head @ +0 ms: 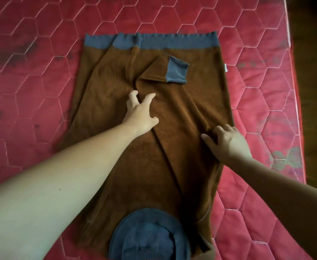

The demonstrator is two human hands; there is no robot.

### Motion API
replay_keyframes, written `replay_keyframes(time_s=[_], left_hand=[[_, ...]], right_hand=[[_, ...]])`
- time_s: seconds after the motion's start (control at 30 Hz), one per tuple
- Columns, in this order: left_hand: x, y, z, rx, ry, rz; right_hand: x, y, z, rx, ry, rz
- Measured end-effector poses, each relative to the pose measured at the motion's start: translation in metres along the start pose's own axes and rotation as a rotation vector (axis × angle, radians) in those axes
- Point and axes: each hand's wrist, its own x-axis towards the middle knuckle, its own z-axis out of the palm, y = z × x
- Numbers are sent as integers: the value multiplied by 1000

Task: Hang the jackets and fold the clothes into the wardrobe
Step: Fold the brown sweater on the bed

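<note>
Brown sweater (182, 113), spread flat in the middle of a red mattress (41, 53), lengthwise away from the camera. Blue-grey ribbed hem (172, 43) at the far end; blue-grey collar (146, 235) at the near end, at the bottom edge of the view. Both sleeves folded in over the body, meeting along a crease down the middle. One blue-grey cuff (176, 72) turned back on top of the body, just short of the hem. Small white tag (226, 68) sticking out at the sweater's right edge.

Left hand (140, 111) open on the middle of the sweater, palm down, fingers spread and slightly bent, tips pressing the cloth at the central crease. Right hand (229, 141) near the right edge of the sweater, fingers curled over a raised fold of the sleeve and gripping it, thumb stretched out flat on the cloth. Both forearms bare, reaching in from the bottom corners.

Hexagon stitching and dark stains all over the mattress. Strip of dark floor (313, 34) beyond its right side.
</note>
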Motion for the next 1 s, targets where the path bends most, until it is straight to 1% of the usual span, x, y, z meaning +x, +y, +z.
replay_keyframes(time_s=[0.07,0.1,0.17,0.23,0.3,0.33,0.4,0.47,0.5,0.57,0.6,0.63,0.7,0.73,0.77,0.8,0.83,0.9,0.97,1.0], left_hand=[[4,4,-3,8,-30,-13],[4,5,-3,16,-48,-21],[5,6,-5,40,-84,-38],[6,8,-6,65,-105,-48],[7,10,-8,112,-112,-57],[8,12,-9,174,-102,-49],[13,16,-11,370,-32,34],[21,22,-16,550,35,181],[27,25,-18,617,48,247],[41,34,-26,699,23,320],[49,39,-31,689,-2,342],[56,44,-38,629,-16,365],[72,54,-56,358,31,376],[79,57,-64,212,79,339],[86,56,-72,115,117,267],[91,50,-78,84,134,168],[92,40,-83,101,130,63],[85,18,-84,139,114,-77],[68,-3,-76,112,106,-124],[58,-11,-68,100,92,-117]], right_hand=[[1,-12,0,63,-39,38],[1,-16,1,57,-78,39],[0,-19,2,-54,-152,-3],[-1,-9,1,-164,-137,-45],[-1,7,-6,-241,-117,-4],[-2,13,-7,-255,-121,34],[-4,12,-7,-237,-108,102],[2,-6,-6,-178,-60,95],[7,-17,-6,-128,-35,69],[22,-39,-6,48,-32,64],[30,-47,-5,154,-55,94],[38,-52,-2,227,-73,128],[50,-50,3,247,-64,150],[54,-46,4,233,-61,150],[58,-42,4,221,-63,146],[61,-39,2,213,-75,137],[62,-38,0,208,-100,127],[65,-36,-5,201,-150,115],[67,-36,-7,195,-167,128],[67,-36,-9,190,-169,140]])
